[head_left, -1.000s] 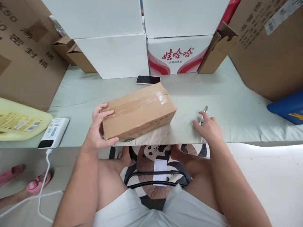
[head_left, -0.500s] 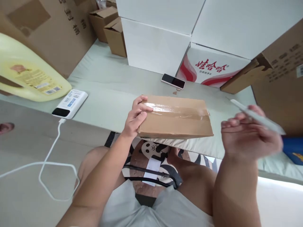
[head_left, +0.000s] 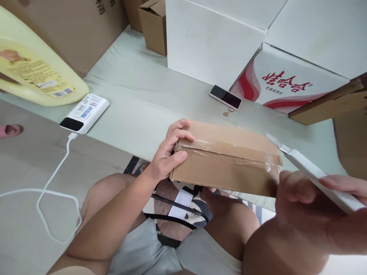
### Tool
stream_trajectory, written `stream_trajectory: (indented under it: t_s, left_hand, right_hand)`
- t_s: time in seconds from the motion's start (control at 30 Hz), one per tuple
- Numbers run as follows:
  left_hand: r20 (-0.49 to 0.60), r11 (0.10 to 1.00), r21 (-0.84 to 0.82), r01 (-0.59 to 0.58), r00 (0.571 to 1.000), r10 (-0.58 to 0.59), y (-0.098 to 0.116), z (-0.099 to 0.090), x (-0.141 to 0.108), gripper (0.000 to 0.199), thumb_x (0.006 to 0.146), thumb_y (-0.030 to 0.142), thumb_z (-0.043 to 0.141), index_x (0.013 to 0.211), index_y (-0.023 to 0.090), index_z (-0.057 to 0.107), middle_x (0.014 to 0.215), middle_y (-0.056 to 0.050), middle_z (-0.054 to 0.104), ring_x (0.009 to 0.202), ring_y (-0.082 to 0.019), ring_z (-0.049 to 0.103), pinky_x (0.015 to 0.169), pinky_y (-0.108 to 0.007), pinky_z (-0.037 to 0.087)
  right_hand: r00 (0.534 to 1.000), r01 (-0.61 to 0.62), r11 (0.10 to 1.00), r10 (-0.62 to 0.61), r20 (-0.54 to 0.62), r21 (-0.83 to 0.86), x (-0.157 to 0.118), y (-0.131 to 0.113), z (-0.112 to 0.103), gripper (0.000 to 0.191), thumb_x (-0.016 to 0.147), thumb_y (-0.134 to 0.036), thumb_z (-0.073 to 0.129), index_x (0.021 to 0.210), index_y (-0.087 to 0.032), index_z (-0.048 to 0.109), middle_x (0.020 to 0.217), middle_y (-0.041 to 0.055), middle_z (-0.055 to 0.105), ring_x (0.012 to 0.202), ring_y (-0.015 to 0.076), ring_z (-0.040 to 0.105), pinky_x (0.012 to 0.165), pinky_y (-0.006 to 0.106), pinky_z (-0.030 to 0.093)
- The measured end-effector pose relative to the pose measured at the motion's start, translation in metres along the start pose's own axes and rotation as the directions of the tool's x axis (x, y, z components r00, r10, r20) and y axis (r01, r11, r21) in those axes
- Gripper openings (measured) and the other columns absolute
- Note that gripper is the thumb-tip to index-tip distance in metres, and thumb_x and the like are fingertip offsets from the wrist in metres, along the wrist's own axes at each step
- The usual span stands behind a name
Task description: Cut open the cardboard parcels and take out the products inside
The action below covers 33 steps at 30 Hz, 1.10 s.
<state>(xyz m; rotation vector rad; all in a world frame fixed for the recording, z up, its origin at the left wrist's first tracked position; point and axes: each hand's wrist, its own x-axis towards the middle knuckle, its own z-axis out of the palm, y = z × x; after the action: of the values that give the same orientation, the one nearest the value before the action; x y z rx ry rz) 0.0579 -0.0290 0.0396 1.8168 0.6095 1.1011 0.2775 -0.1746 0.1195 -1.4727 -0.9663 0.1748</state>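
A taped brown cardboard box (head_left: 223, 168) lies at the table's front edge, with a slit running along its taped seam. My left hand (head_left: 172, 151) grips its left end, thumb on the front side and fingers over the top. My right hand (head_left: 318, 202) is closed round the white handle of a utility knife (head_left: 306, 164). The knife's blade points up and left, beside the box's right end. My right fingers are close to that end; whether they touch it I cannot tell.
Behind the box lie a phone (head_left: 225, 97) and small brown scraps. White cartons (head_left: 212, 42) stand at the back. On the left are a yellow bottle (head_left: 37, 65) and a white device (head_left: 86, 114) with a cable. A brown carton (head_left: 329, 105) stands right.
My right hand has moved in to the box's right end with the knife. The box has tilted, its right end lower, and the seam's slit shows more clearly. The view has shifted.
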Motion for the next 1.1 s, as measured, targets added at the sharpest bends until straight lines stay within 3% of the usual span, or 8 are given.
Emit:
stream_trajectory:
  t_s: [0.1, 0.13, 0.27, 0.37, 0.57, 0.67, 0.77, 1.1]
  left_hand:
    - [-0.014, 0.997, 0.02, 0.069, 0.998, -0.069, 0.001, 0.0, 0.001, 0.046, 0.089, 0.07, 0.048, 0.109, 0.032, 0.065, 0.147, -0.006, 0.054, 0.151, -0.035, 0.04, 0.123, -0.058, 0.04]
    - [-0.022, 0.995, 0.032, 0.092, 0.996, -0.092, 0.001, 0.001, 0.002, 0.048, 0.088, 0.071, 0.047, 0.108, 0.032, 0.065, 0.148, -0.005, 0.053, 0.151, -0.035, 0.04, 0.123, -0.058, 0.04]
    - [-0.048, 0.992, 0.041, 0.117, 0.992, -0.115, 0.002, 0.002, 0.01, 0.042, 0.086, 0.067, 0.049, 0.099, 0.031, 0.066, 0.146, -0.002, 0.055, 0.149, -0.034, 0.042, 0.124, -0.056, 0.04]
    - [-0.092, 0.995, -0.041, 0.093, 0.991, -0.096, -0.003, 0.004, 0.016, 0.04, 0.081, 0.067, 0.057, 0.092, 0.03, 0.068, 0.141, -0.003, 0.059, 0.146, -0.035, 0.045, 0.124, -0.055, 0.039]
    - [-0.173, 0.951, -0.304, -0.056, 0.985, 0.003, -0.023, 0.005, 0.022, 0.043, 0.064, 0.057, 0.082, 0.087, 0.022, 0.073, 0.131, -0.008, 0.063, 0.133, -0.037, 0.05, 0.119, -0.052, 0.039]
    - [-0.191, 0.94, -0.336, -0.061, 0.982, -0.004, -0.024, 0.007, 0.023, 0.04, 0.064, 0.053, 0.083, 0.085, 0.021, 0.07, 0.131, -0.008, 0.062, 0.132, -0.034, 0.049, 0.117, -0.046, 0.039]
    - [-0.232, 0.942, -0.329, -0.067, 0.973, -0.012, -0.019, 0.01, 0.024, 0.035, 0.065, 0.05, 0.08, 0.082, 0.022, 0.069, 0.129, -0.006, 0.062, 0.133, -0.032, 0.046, 0.116, -0.043, 0.038]
    - [-0.276, 0.924, -0.38, -0.042, 0.959, -0.069, -0.009, 0.018, 0.028, 0.026, 0.058, 0.039, 0.075, 0.078, 0.022, 0.074, 0.122, -0.007, 0.06, 0.127, -0.03, 0.046, 0.114, -0.04, 0.04]
  right_hand:
    - [0.977, 0.06, 0.991, -0.035, -0.211, 0.116, -0.005, -0.004, 0.001, 0.005, 0.079, -0.037, 0.069, 0.075, -0.035, 0.068, 0.047, -0.0044, 0.036, 0.038, 0.0135, 0.02, 0.036, 0.034, 0.02]
    - [0.967, 0.045, 0.99, -0.011, -0.254, 0.131, -0.007, -0.006, 0.002, 0.006, 0.079, -0.031, 0.068, 0.077, -0.036, 0.072, 0.05, -0.0038, 0.038, 0.04, 0.0131, 0.021, 0.038, 0.033, 0.019]
    - [0.864, -0.044, 0.988, 0.111, -0.491, 0.146, -0.007, -0.011, -0.001, 0.024, 0.093, -0.041, 0.058, 0.076, -0.034, 0.074, 0.068, 0.0, 0.056, 0.047, 0.0112, 0.032, 0.045, 0.033, 0.026]
    - [0.783, -0.065, 0.984, 0.155, -0.603, 0.168, 0.0, -0.006, -0.016, 0.03, 0.09, -0.05, 0.064, 0.069, -0.029, 0.069, 0.072, 0.0, 0.061, 0.049, 0.0095, 0.035, 0.044, 0.031, 0.032]
    - [0.85, -0.086, 0.958, 0.214, -0.481, 0.274, 0.014, 0.018, -0.041, 0.017, 0.064, -0.031, 0.074, 0.056, -0.02, 0.063, 0.057, -0.0038, 0.05, 0.043, 0.0041, 0.034, 0.039, 0.022, 0.024]
    - [0.915, -0.109, 0.957, 0.202, -0.349, 0.269, 0.015, 0.025, -0.04, 0.012, 0.068, -0.023, 0.074, 0.06, -0.019, 0.066, 0.051, -0.0067, 0.045, 0.042, 0.0045, 0.035, 0.041, 0.023, 0.026]
    - [0.963, -0.107, 0.969, 0.157, -0.219, 0.223, 0.014, 0.028, -0.037, 0.017, 0.079, -0.028, 0.073, 0.067, -0.018, 0.067, 0.052, -0.0062, 0.046, 0.046, 0.0059, 0.04, 0.045, 0.024, 0.029]
    - [0.969, -0.148, 0.974, 0.178, -0.173, 0.171, 0.013, 0.036, -0.048, 0.018, 0.085, -0.028, 0.07, 0.07, -0.02, 0.065, 0.054, -0.0055, 0.046, 0.048, 0.0066, 0.039, 0.046, 0.025, 0.03]
